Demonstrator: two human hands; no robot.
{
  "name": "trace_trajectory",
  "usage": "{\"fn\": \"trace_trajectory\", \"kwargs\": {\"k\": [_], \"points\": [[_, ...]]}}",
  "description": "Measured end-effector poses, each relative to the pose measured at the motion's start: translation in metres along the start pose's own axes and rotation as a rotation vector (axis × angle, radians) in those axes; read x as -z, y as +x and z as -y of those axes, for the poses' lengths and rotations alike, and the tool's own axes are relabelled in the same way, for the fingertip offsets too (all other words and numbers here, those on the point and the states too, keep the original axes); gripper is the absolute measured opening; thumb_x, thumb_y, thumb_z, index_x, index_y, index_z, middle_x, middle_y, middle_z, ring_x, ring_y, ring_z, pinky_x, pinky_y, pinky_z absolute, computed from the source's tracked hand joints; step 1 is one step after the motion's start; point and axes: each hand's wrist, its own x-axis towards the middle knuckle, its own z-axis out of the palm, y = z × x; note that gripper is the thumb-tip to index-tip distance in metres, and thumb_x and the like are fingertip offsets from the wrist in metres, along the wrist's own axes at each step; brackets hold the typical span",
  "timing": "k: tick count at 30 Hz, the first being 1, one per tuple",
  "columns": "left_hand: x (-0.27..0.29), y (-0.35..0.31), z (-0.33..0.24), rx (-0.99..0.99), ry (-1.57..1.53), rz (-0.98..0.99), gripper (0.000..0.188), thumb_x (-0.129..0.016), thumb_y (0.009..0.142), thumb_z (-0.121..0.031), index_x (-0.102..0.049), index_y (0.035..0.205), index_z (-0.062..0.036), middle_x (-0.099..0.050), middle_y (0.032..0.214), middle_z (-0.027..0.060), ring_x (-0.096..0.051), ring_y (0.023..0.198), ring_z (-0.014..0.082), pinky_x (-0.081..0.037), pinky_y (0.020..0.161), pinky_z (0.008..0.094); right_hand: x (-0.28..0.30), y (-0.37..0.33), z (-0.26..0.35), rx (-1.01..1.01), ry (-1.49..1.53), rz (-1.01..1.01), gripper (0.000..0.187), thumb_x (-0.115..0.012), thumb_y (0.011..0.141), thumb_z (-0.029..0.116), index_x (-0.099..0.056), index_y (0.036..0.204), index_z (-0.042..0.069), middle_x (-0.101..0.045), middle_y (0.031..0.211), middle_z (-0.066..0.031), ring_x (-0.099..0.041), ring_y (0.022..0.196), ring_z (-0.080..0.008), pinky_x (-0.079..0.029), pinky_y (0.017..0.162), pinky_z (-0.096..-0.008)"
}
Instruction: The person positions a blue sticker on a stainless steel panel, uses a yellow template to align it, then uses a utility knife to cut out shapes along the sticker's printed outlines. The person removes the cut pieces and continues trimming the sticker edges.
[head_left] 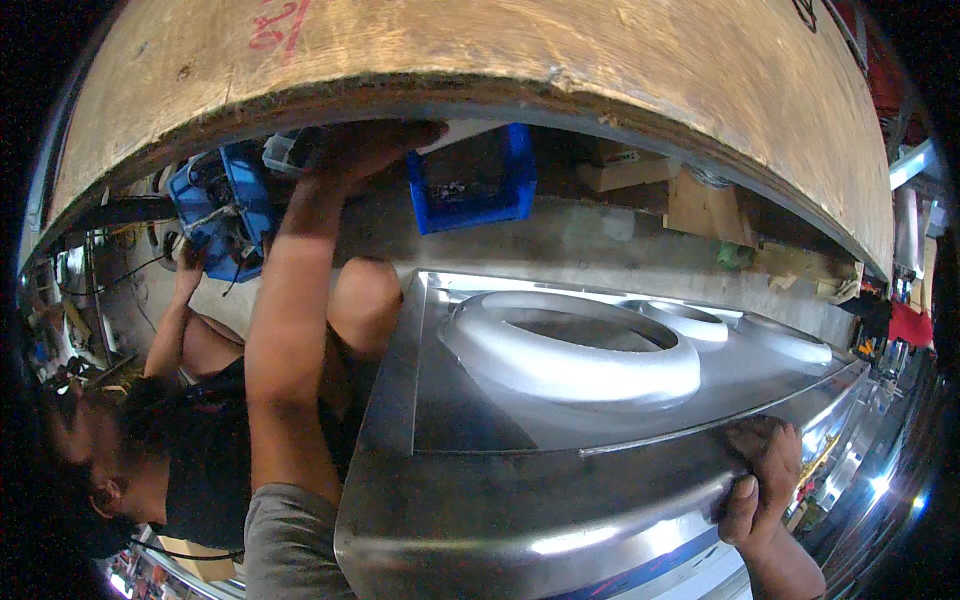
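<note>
My left hand (372,150) reaches up under the overhanging wooden board, beside a blue open-front bin (473,185). It lies in deep shadow, its fingers dark and smeared, so I cannot make out any hold. My right hand (765,475) is wrapped over the front edge of a stainless steel stove body (520,500), thumb on the front face and fingers over the top. Three rounded metal rings (590,372) stand in a row on the stove's top, the nearest one largest.
The thick wooden board (480,50) spans the view above. At left a co-worker in a black shirt (205,440) crouches low, one hand at a blue crate (222,205) with cables. Cardboard pieces (705,205) lie on the shelf under the board.
</note>
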Motion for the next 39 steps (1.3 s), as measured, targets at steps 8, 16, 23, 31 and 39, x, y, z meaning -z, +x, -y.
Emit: {"fn": "trace_trajectory", "kwargs": {"k": [8, 16, 23, 31, 39], "points": [[-0.005, 0.0, 0.054, -0.096, 0.219, -0.489, 0.078, -0.067, 0.084, -0.064, -0.053, 0.14, -0.0115, -0.055, 0.14, 0.0172, -0.047, 0.135, 0.0351, -0.037, 0.113, 0.0465, -0.001, 0.003, 0.002, -0.008, 0.016, -0.008, 0.048, -0.039, 0.097, 0.038, -0.064, 0.098, -0.003, -0.064, 0.095, -0.0217, -0.058, 0.087, -0.0372, -0.041, 0.081, -0.0458], [-0.045, -0.022, 0.012, -0.057, 0.347, -0.137, 0.08, -0.066, 0.084, -0.065, -0.052, 0.141, -0.0103, -0.057, 0.138, 0.0193, -0.05, 0.132, 0.0366, -0.038, 0.111, 0.0471, -0.008, 0.006, 0.0, 0.015, -0.007, -0.104, 0.043, -0.044, 0.093, 0.04, -0.067, 0.09, 0.004, -0.064, 0.086, -0.0152, -0.055, 0.073, -0.0335, -0.039, 0.069, -0.0451], [-0.079, -0.031, -0.012, 0.07, 0.272, 0.11, 0.078, -0.066, 0.084, -0.064, -0.054, 0.14, -0.0097, -0.059, 0.135, 0.0198, -0.053, 0.128, 0.0377, -0.039, 0.11, 0.0473, -0.007, 0.004, 0.002, 0.033, -0.032, -0.133, 0.039, -0.046, 0.094, 0.037, -0.067, 0.092, 0.003, -0.063, 0.087, -0.0166, -0.056, 0.074, -0.0345, -0.039, 0.07, -0.0445], [-0.068, -0.055, -0.047, 0.296, 0.058, 0.453, 0.076, -0.065, 0.085, -0.062, -0.056, 0.138, -0.009, -0.062, 0.131, 0.0203, -0.056, 0.124, 0.0391, -0.041, 0.108, 0.0476, -0.012, -0.002, 0.002, 0.058, -0.07, -0.235, 0.03, -0.055, 0.091, 0.033, -0.067, 0.091, 0.006, -0.059, 0.076, -0.0116, -0.054, 0.071, -0.0339, -0.037, 0.067, -0.0448], [0.051, -0.202, -0.115, 0.608, -0.578, -0.05, 0.04, -0.069, 0.092, -0.028, -0.065, 0.122, -0.0013, -0.068, 0.112, 0.0139, -0.065, 0.103, 0.0289, -0.052, 0.091, 0.0382, -0.012, -0.004, 0.005, -0.117, -0.094, -0.177, 0.038, -0.057, 0.089, 0.042, -0.072, 0.09, 0.007, -0.069, 0.087, -0.0137, -0.064, 0.087, -0.0355, -0.044, 0.08, -0.0491]]}}
